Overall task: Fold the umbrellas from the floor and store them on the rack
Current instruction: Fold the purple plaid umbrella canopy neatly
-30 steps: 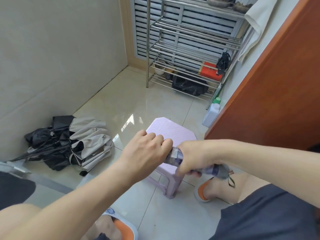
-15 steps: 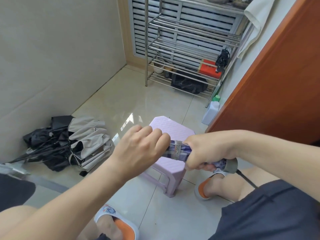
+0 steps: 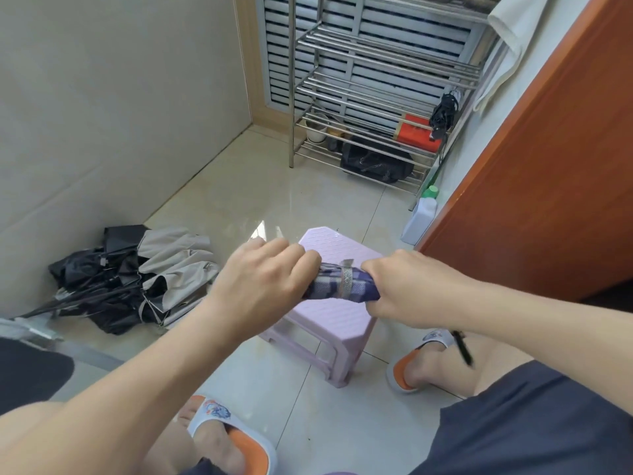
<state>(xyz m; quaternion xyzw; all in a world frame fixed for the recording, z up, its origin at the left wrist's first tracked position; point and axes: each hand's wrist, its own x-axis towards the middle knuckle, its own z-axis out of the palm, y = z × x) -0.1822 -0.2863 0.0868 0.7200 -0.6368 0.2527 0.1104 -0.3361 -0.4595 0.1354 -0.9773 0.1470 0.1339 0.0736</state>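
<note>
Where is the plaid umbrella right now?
Head view, centre: the plaid umbrella, rolled up, is gripped between the left hand and right hand, above the lilac stool.

Both hands (image 3: 260, 289) grip rolled plaid umbrella (image 3: 342, 286).

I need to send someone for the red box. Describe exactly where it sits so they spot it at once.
Look to the metal rack against the slatted panel at the far end of the tiled floor. On its second shelf from the bottom, at the right end, lies the red box. It is the only red thing there, sitting above a black bag and beside a hanging black folded umbrella.
</note>
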